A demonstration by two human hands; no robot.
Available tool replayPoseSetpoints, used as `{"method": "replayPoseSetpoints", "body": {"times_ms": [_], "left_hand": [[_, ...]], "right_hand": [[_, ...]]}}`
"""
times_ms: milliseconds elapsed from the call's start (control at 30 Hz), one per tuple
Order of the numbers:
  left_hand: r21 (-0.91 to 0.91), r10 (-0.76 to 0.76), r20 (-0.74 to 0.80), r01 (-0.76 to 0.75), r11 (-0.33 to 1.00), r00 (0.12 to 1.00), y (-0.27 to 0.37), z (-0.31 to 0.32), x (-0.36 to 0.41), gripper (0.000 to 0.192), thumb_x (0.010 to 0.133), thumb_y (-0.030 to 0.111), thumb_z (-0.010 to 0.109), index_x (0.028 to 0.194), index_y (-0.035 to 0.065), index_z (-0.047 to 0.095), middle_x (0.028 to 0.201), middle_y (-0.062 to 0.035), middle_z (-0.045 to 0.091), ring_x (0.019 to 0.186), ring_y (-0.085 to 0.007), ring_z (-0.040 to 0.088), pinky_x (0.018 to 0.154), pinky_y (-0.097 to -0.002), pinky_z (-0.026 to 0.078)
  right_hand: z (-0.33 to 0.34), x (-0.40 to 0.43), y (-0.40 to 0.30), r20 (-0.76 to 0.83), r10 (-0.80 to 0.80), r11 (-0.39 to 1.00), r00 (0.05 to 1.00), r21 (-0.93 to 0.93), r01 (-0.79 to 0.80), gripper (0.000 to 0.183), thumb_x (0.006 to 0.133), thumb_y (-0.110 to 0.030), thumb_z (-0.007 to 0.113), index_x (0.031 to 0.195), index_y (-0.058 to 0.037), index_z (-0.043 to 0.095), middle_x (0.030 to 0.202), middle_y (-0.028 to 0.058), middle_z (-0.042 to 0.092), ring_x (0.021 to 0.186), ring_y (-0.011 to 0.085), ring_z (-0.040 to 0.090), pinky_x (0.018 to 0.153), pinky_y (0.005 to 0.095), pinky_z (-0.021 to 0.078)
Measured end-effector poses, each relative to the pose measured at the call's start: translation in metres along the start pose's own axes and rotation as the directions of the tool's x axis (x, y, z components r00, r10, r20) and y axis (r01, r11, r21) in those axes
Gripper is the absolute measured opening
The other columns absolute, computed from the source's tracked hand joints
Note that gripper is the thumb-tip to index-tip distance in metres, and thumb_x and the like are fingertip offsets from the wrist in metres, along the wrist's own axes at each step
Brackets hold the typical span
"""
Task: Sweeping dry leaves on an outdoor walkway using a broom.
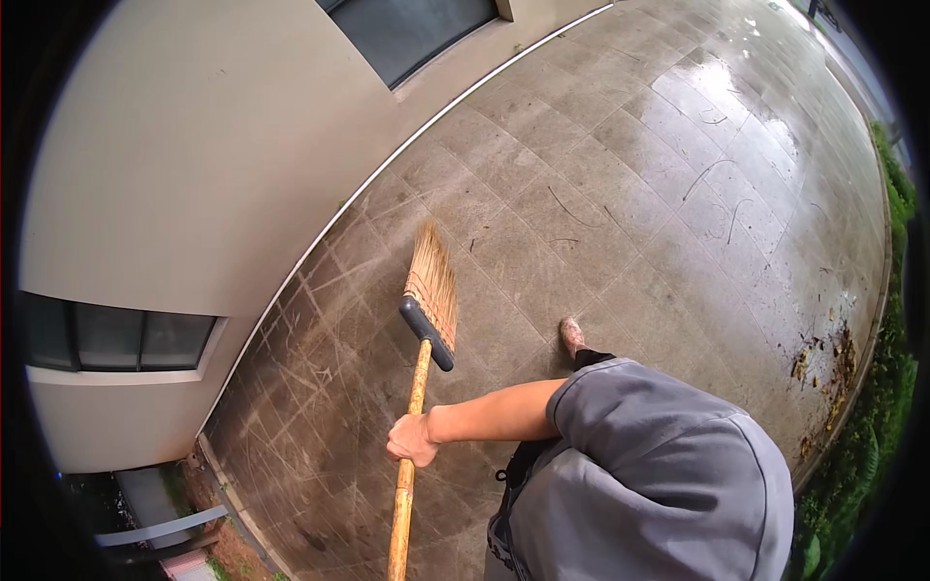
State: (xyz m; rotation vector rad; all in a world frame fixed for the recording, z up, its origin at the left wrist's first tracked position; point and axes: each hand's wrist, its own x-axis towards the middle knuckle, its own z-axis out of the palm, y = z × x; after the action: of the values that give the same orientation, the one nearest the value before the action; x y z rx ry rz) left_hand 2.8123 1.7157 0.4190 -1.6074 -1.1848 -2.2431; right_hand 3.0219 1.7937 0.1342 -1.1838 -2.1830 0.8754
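My right hand (pixel 413 440) is closed around the bamboo handle (pixel 401 508) of a broom, partway along it, with the arm reaching left from a grey short sleeve (pixel 603 396). Above the hand are the broom's dark plastic collar (pixel 427 334) and straw-coloured bristles (pixel 433 279), whose tips blur against the paved floor (pixel 508 269). Toward the bottom edge the handle leaves the picture. My left hand is out of view. One patterned shoe (pixel 572 334) shows on the paving to the right of the broom.
A beige wall (pixel 189 160) with windows runs along the left. Wet paving (pixel 726 145) carries scattered thin twigs. Fallen leaves (pixel 835 363) gather by the right-hand edging, beside green plants (pixel 864 443). A low curb (pixel 243 512) borders soil at the lower left.
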Motion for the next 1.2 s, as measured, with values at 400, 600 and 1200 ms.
{"method": "replayPoseSetpoints", "body": {"times_ms": [400, 600, 1200], "left_hand": [[-0.172, -0.233, 0.378, 0.315, 0.933, 0.896, 0.012, 0.153, -0.078, 0.022, 0.088, 0.010, 0.049, 0.070, 0.0092, 0.036, 0.056, -0.0003, 0.034, 0.051, -0.0117, 0.040, 0.048, -0.0234, 0.032], [-0.079, -0.559, 0.731, 0.862, 0.501, 0.392, 0.052, 0.238, -0.281, 0.015, 0.086, 0.001, 0.045, 0.085, 0.0074, 0.032, 0.060, -0.0019, 0.039, 0.049, -0.0107, 0.042, 0.044, -0.0267, 0.044], [-0.085, 0.004, -0.125, -0.015, 0.996, 0.992, 0.048, 0.085, -0.027, 0.024, 0.089, 0.018, 0.057, 0.070, 0.0102, 0.044, 0.050, 0.0030, 0.032, 0.041, -0.0094, 0.035, 0.038, -0.0226, 0.029]], "right_hand": [[-0.035, -0.239, 0.122, 0.044, 0.606, 0.781, 0.795, 0.159, -0.604, 0.027, 0.065, -0.018, 0.055, 0.089, -0.0123, 0.065, 0.079, 0.0175, 0.065, 0.081, 0.0381, 0.062, 0.070, 0.0463, 0.0488], [-0.012, -0.486, 0.181, 0.013, 0.884, 0.461, 0.467, 0.144, -0.876, 0.018, 0.062, -0.019, 0.062, 0.079, -0.0113, 0.065, 0.075, 0.0135, 0.065, 0.079, 0.0343, 0.063, 0.069, 0.0432, 0.0491], [-0.173, -0.096, 0.132, -0.009, 0.111, 0.993, 0.994, -0.049, -0.111, 0.015, 0.068, -0.023, 0.061, 0.072, -0.0080, 0.059, 0.065, 0.0155, 0.060, 0.070, 0.0382, 0.061, 0.062, 0.0481, 0.0476]]}}
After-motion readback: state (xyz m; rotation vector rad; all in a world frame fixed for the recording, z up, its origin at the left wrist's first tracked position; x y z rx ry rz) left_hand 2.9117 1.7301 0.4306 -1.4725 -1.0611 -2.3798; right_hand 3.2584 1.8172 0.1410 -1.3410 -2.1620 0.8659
